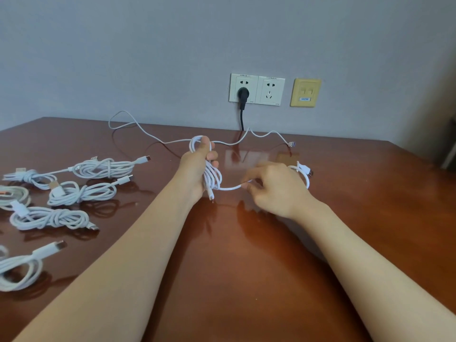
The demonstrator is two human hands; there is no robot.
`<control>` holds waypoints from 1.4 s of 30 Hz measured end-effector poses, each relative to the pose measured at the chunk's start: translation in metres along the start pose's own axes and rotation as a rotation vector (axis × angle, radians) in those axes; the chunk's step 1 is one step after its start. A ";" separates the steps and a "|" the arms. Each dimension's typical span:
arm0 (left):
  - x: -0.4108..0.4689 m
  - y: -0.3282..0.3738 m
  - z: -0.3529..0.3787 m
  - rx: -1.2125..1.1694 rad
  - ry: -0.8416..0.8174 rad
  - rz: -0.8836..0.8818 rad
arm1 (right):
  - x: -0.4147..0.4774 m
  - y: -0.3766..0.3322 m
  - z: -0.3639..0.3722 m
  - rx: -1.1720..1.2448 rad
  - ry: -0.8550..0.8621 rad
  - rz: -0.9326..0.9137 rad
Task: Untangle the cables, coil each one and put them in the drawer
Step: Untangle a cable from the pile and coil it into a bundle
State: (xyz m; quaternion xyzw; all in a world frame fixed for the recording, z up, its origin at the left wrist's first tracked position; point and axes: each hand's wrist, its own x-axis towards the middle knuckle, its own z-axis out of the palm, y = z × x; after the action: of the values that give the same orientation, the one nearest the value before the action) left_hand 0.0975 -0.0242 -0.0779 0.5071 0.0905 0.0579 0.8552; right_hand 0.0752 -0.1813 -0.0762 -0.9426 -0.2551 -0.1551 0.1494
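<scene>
My left hand (pixel 197 166) is closed around a bundle of thin white charging cable (pixel 212 176), loops hanging out of the fist top and bottom, with one small plug end (pixel 211 196) dangling at 6 o'clock from it. I keep the loops pinched there so they don't spring apart while I feed in the rest. My right hand (pixel 274 186) pinches the free run of that same cable between thumb and fingertips, just at 3 o'clock of the left fist. The tail curls round the back of the right hand and ends in a white USB plug (pixel 307 170) at its 2 o'clock. Holding it like that lets me guide the slack into the next loop, I reckon.

Out at 12 o'clock, another long white cable (pixel 153 137) lies loose and uncoiled across the glossy reddish-brown wooden table (pixel 246 267), snaking from a big loop at 11 o'clock over to its plug near 1 o'clock. It passes right behind my left fist, and I can't tell whether it touches the bundle.

Over at 9 o'clock sits my done pile: several white coiled cables (pixel 81 191), each wrapped round its own middle, lying near each other along the table's left edge. No drawer in view yet. On the grey wall at 12 o'clock, a black power plug (pixel 243 93) sits in the white double socket (pixel 256 88).
</scene>
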 end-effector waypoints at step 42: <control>-0.035 -0.008 0.020 1.005 -0.755 -0.180 | 0.006 0.013 -0.020 0.343 -0.106 0.228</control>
State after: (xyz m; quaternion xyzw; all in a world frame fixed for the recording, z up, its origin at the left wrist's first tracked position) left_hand 0.0680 -0.0515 -0.0719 0.8225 -0.1589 -0.2466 0.4873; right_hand 0.0832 -0.1969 -0.0583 -0.9331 -0.1768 -0.0417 0.3104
